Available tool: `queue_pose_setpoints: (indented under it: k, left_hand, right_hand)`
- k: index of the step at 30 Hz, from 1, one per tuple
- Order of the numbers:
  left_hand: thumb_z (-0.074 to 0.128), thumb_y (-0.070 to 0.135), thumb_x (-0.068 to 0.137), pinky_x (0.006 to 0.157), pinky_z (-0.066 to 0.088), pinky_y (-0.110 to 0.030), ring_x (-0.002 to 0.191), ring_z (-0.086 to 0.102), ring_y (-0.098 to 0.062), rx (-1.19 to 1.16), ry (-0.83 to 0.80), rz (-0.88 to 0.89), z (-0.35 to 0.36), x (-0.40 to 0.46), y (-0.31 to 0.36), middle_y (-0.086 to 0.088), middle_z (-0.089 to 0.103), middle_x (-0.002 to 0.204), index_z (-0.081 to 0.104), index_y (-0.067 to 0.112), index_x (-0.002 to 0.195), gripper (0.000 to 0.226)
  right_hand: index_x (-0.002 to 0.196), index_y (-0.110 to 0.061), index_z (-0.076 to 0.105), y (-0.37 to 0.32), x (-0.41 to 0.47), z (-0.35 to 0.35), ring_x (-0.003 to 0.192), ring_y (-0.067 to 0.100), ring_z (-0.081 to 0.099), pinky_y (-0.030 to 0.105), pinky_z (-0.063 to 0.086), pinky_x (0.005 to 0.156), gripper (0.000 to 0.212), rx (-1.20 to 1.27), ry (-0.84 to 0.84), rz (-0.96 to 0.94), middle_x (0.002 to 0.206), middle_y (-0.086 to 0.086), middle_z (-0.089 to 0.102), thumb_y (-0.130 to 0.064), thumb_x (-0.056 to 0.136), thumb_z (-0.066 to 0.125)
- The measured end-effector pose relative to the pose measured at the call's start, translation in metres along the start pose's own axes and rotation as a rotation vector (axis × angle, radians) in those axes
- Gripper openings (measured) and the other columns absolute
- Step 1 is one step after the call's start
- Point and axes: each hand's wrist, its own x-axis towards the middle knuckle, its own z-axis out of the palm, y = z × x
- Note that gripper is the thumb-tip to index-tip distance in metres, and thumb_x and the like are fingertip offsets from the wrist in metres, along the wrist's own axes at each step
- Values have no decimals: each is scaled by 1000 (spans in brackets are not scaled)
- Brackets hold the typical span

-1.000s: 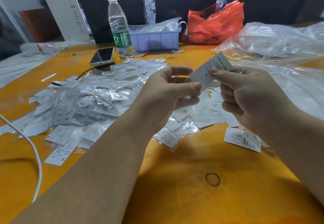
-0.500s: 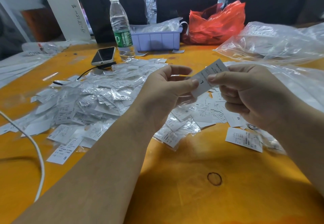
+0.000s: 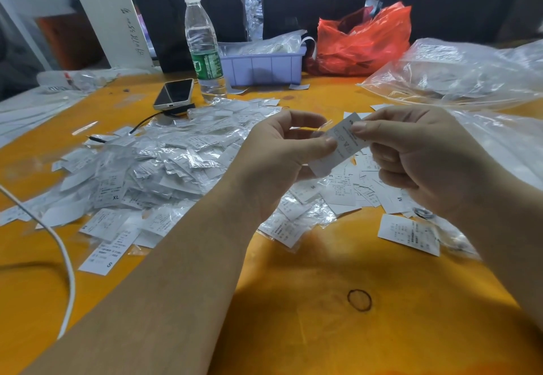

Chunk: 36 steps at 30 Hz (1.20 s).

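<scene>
- Lowered and tipped the label point(image 3: 338, 151) since a second ago: then lifted above the right thumb with a large L showing, now sunk between both hands with finer print facing up.
- Pinching its near end with the left hand point(image 3: 279, 154), thumb pressed on top and fingers point(image 3: 302, 116) curled round behind.
- Pinching its far end with the right hand point(image 3: 420, 160), thumb flat on the print, the other fingers folded loosely below.
- Held clear of the bench point(image 3: 323, 339), above its middle, probably to read the size or to work the paper against a scrap of clear film glinting by the left fingertips; cannot tell whether going into a sleeve or coming out.
- Gripped at both ends, most likely to keep such thin paper flat and taut.
- Heaped toward the left edge, within easy reach of the left hand: bagged labels point(image 3: 164, 166), likely the stock to be worked through.
- Spread flat just under the hands: loose labels point(image 3: 342, 195) showing M and L, seemingly kept apart from the heap on purpose.
- Pushed back along the far edge, out of the working zone: a water bottle point(image 3: 204, 48), a phone point(image 3: 174, 93), a lilac tray point(image 3: 261, 69) and a red bag point(image 3: 361, 42).
- Piled at the far right corner: clear bags point(image 3: 458, 75).
- Trailing off the left edge: a white cable point(image 3: 66, 260).
</scene>
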Motion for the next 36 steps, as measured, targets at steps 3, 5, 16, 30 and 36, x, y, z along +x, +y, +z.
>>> queue_pose_setpoints:
  k: [3, 5, 16, 30, 36]
  left_hand:
    - [73, -4, 79, 66, 60, -32, 78, 70, -21, -1, 18, 2, 1, 0, 0, -5, 69, 86, 65, 13, 94, 24]
    - [74, -4, 78, 66, 59, -30, 77, 71, -19, 10, 23, -1, 1, -1, -1, -5, 69, 86, 66, 14, 92, 24]
    - [76, 1, 76, 64, 57, -29, 74, 70, -16, 63, 45, 7, 0, -1, 0, -3, 71, 83, 66, 17, 93, 25]
    - [78, 9, 77, 67, 55, -32, 78, 67, -19, 162, 90, 16, -1, 0, -1, -9, 71, 91, 66, 16, 90, 19]
    - [77, 16, 80, 76, 55, -40, 82, 64, -21, 198, 120, -17, 0, -1, 0, -7, 69, 89, 68, 16, 87, 11]
  right_hand:
    - [74, -12, 68, 4, -2, 6, 39, 8, 19, 16, 21, 35, 16, 3, 27, -10, 46, -6, 27, -16, 89, 65]
    - [73, -13, 68, 6, -3, 9, 39, 8, 20, 16, 22, 35, 17, 0, 25, 6, 45, -6, 28, -17, 89, 66]
    - [74, -8, 66, 2, -4, 8, 38, 8, 21, 17, 20, 37, 16, -63, 28, -18, 45, -3, 30, -5, 89, 62]
    - [81, 0, 69, 3, -4, 7, 37, 7, 23, 21, 20, 37, 12, -166, -10, -108, 42, -9, 32, -10, 88, 65]
    - [86, 1, 69, 2, -6, 9, 31, 2, 39, 11, 29, 37, 10, -281, -80, -139, 37, -13, 46, -8, 88, 66]
